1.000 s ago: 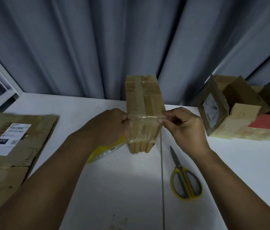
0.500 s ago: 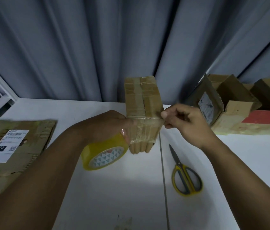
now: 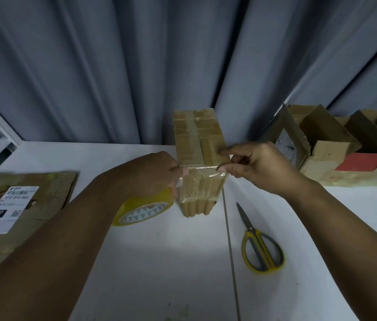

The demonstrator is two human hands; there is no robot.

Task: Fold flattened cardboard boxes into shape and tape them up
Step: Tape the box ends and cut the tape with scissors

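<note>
1. Cardboard box point(image 3: 198, 158): folded up, stands on the white table point(image 3: 159, 262) at centre, near the back edge, between both hands. Old tape runs along its top seam.
2. Tape strip point(image 3: 202, 169): clear, stretched across the box's near top edge from left corner to right corner, with some wrinkled film hanging down the front face.
3. Left hand point(image 3: 152, 174): at the box's left near corner, fingers curled. It holds the tape roll point(image 3: 143, 209) under the palm, and its fingertips touch the strip where it leaves the roll.
4. Tape roll: yellow, tilted, its lower edge on or just above the table; cannot tell which. It sits just left of the box.
5. Right hand point(image 3: 254, 167): at the box's right near corner. Thumb and forefinger pinch the strip's end against the corner, forefinger lying on the box top; the other fingers are loosely curled.
6. Scissors point(image 3: 259, 246): yellow handles, closed, flat on the table, right of the box, below the right hand, touching nothing.
7. Flattened cardboard point(image 3: 21, 205): on the table's left side, white shipping label facing up.
8. Open boxes point(image 3: 333, 147): a row at the table's far right.
9. Grey curtain point(image 3: 136, 66) behind the table.
</note>
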